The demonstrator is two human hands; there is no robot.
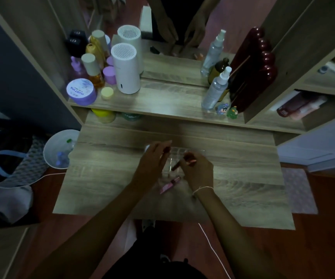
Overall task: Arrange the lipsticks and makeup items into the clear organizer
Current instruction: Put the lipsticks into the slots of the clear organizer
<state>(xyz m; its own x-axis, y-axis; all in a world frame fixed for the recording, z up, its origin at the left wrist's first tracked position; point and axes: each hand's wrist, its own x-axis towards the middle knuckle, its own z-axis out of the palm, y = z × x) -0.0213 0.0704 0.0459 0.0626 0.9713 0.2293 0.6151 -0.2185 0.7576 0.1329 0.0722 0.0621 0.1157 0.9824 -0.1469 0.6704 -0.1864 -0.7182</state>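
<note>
A: Where are the hands?

B: Both are over the middle of the desk point(106, 178). The left hand point(152, 158) and the right hand point(197, 172) sit close together above the organizer point(194, 152), which is see-through and hard to make out.

A: Is there room around them?

B: Yes. The desk is bare out to its left edge at 9 o'clock and its right edge at 3 o'clock. The near edge at 6 o'clock is well apart from the hands. At 12 o'clock a raised shelf point(158, 105) crosses the back.

A: What is the left hand doing?

B: Its fingers are pinched on a small dark thing near the organizer's far rim. I cannot tell what it is.

A: And the right hand?

B: Its fingers are curled around a dark lipstick point(176, 165). The lipstick is tilted, its long way running from 7 o'clock up to 1 o'clock.

A: Any more makeup?

B: A pink tube point(170, 184) lies flat on the desk just below the hands. It also runs from 7 o'clock to 1 o'clock, with its pink end nearest the person.

A: What is off to the left?

B: A white bin point(51, 150) stands beside the desk at 9 o'clock.
</note>
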